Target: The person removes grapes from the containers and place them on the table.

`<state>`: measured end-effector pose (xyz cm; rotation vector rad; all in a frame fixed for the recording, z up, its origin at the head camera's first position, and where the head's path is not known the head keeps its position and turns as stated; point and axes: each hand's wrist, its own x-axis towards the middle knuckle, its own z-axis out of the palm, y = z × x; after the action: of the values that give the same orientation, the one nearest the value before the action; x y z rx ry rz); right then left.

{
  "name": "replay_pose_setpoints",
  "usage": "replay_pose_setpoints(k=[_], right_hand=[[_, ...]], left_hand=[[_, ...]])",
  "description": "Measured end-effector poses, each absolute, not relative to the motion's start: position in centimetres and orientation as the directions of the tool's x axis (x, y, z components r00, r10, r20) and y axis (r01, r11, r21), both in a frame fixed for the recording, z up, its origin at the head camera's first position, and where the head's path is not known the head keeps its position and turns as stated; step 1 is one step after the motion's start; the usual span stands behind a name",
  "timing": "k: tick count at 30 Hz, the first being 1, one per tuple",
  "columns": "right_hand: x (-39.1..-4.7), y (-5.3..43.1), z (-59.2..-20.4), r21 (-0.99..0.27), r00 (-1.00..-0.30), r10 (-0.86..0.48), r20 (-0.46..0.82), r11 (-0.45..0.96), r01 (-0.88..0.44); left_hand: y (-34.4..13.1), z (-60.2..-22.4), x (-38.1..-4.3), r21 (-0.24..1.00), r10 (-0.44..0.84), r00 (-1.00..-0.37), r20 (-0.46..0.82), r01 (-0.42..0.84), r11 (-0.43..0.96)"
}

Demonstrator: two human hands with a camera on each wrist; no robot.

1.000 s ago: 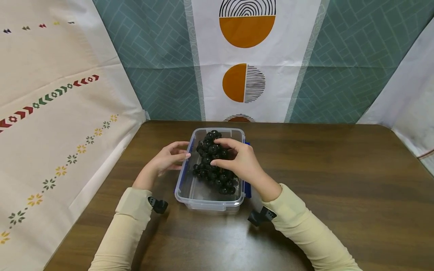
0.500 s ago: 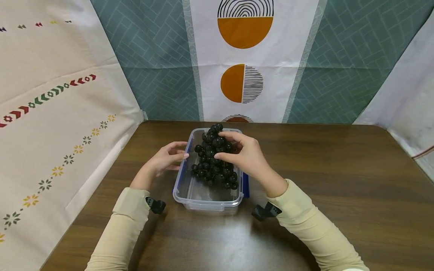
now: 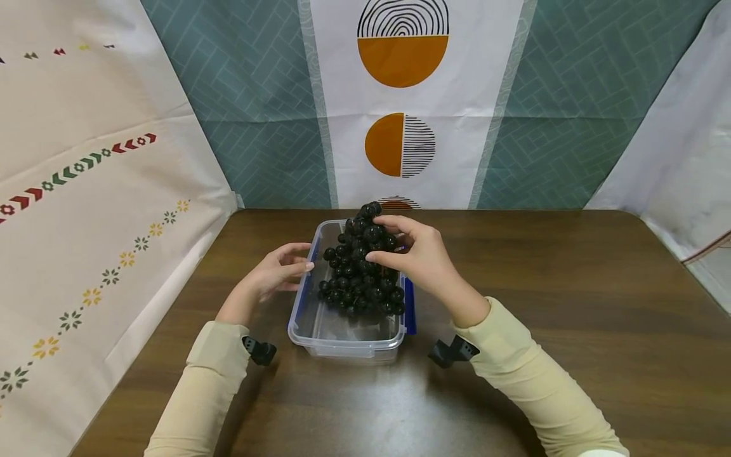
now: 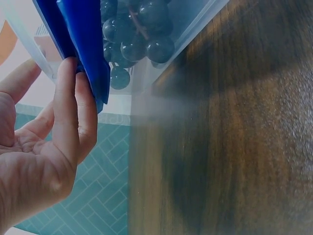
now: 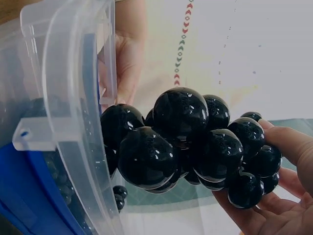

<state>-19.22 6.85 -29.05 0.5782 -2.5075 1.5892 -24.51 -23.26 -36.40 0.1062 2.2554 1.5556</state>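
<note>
The black grapes (image 3: 355, 270) had shifted up across the box's (image 3: 342, 346) far rim, pinched by the right hand (image 3: 425, 257); the left hand's (image 3: 275, 273) relaxed fingers touched its side; tabletop (image 3: 559, 298) stretched rightward.

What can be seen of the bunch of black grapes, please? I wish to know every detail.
The bunch of black grapes is made of round, glossy, smooth-looking balls on a thin reddish stem. The right hand grips its upper part between thumb and fingers. That part stands above the rim of the clear plastic box; the lower part is inside. Whether it touches the box's floor, I cannot tell.
</note>
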Motion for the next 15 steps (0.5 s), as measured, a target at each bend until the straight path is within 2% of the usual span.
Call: replay_pose_setpoints(k=[15], right_hand=[[-19.3,8.4,-28.2,-0.842,-0.931,-0.205,0.302,0.402,-0.361]], left_hand=[[-23.2,-36.5,-24.2,0.918,0.29,-0.92,-0.263,-0.146,0.37]])
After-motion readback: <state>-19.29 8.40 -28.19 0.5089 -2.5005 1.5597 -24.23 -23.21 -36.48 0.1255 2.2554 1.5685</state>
